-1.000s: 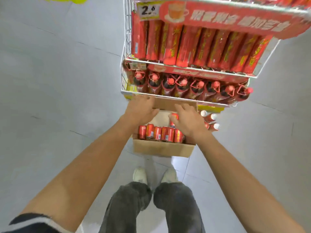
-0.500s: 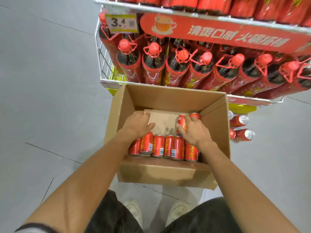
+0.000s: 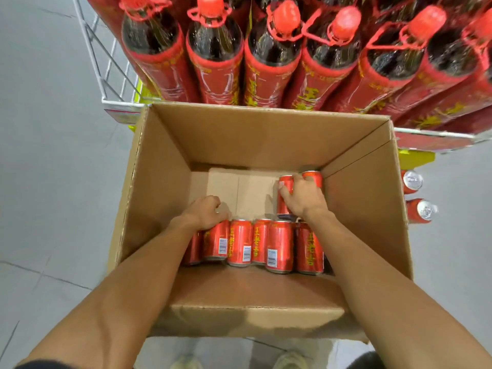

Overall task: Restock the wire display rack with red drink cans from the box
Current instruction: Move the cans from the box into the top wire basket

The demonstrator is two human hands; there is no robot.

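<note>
An open cardboard box (image 3: 165, 166) stands on the floor against the white wire display rack (image 3: 106, 62). Several red drink cans (image 3: 279, 246) stand in a row along the box's near wall. My left hand (image 3: 203, 213) curls over the tops of the leftmost cans in that row. My right hand (image 3: 302, 195) grips two red cans (image 3: 285, 182) standing near the box's right wall, fingers wrapped over their tops.
Tall red-labelled bottles with red caps (image 3: 213, 49) fill the rack shelf right above the box. Two red cans (image 3: 419, 210) lie on their sides on the grey tiled floor to the box's right. My shoes (image 3: 290, 360) are at the box's near edge.
The view has dropped much closer to the box. Both hands have sunk deeper inside, the right closing over the two cans at the right wall, the left curling onto the left cans.
</note>
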